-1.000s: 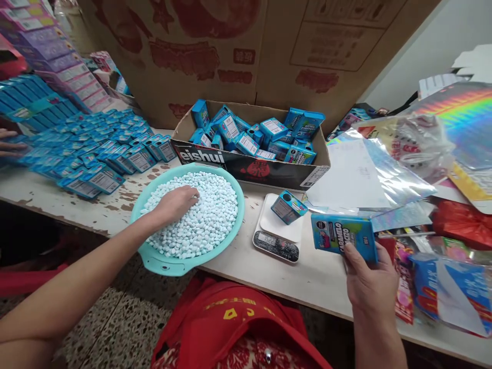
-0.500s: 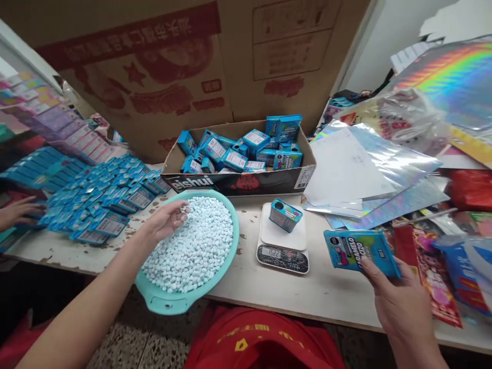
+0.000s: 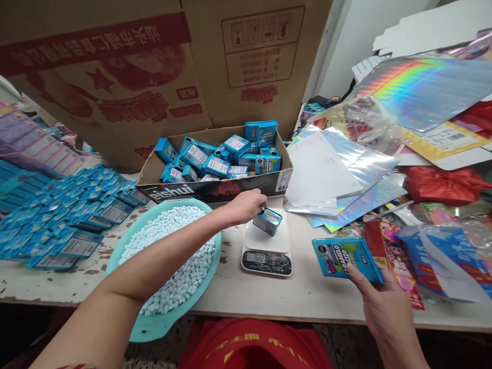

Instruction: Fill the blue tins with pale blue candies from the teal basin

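Tin [image 3: 269, 222] on scale [image 3: 265, 259] under left hand [image 3: 244, 205]; right hand [image 3: 380, 302] grips box [image 3: 346, 256].

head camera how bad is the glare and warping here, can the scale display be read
Head view: soft, even light with only faint shadows. There is rainbow glare on the holographic sheets and wide-angle stretch toward the corners. The scale display shows digits too small to read surely. The left hand and the blue box in the right hand look sharp.
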### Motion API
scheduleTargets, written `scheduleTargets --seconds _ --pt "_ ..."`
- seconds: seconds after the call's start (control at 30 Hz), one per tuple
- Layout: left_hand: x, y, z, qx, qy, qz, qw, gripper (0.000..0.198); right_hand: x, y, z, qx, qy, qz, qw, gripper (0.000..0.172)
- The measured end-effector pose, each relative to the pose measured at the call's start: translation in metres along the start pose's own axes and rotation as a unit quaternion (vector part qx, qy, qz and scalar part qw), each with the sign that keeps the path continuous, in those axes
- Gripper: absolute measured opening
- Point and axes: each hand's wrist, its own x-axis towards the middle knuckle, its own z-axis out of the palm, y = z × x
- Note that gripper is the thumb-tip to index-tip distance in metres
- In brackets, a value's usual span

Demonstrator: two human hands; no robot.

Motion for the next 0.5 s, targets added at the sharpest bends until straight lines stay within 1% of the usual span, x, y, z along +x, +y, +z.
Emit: scheduleTargets --seconds 0.07,0.13,0.23,0.3,0.37,0.4,0.43,0.5 --pt "0.001 0.001 -0.001 0.023 -0.011 0.007 1.000 0.029 0.000 0.001 -0.005 0.017 0.002 0.011 1.000 0.061" --pt "0.000 0.001 -0.003 0.020 -0.011 0.010 1.000 0.032 0.000 0.004 -0.008 0.026 -0.001 0.015 1.000 0.062" --pt "-0.004 -0.004 -0.005 -0.007 0.014 0.018 1.000 0.033 0.001 0.007 -0.008 0.007 -0.001 -0.003 1.000 0.061" --pt "-0.004 -0.007 -0.002 -0.019 0.024 0.064 0.997 0.039 0.000 0.006 -0.004 -0.009 -0.002 -0.031 0.999 0.060" --pt "-0.004 -0.009 0.006 -0.002 0.006 0.107 0.994 0.047 -0.002 0.005 0.003 -0.009 -0.019 -0.070 0.997 0.060" --pt "-0.004 -0.010 0.011 0.016 -0.012 0.112 0.993 0.046 -0.003 0.005 0.008 -0.008 -0.037 -0.090 0.995 0.060" --pt "-0.005 -0.010 0.016 0.036 -0.027 0.105 0.993 0.040 -0.004 0.005 0.012 -0.010 -0.059 -0.108 0.992 0.060" --pt "-0.010 -0.012 0.021 0.062 -0.032 0.076 0.995 0.028 -0.007 0.006 0.017 -0.017 -0.097 -0.136 0.986 0.057"
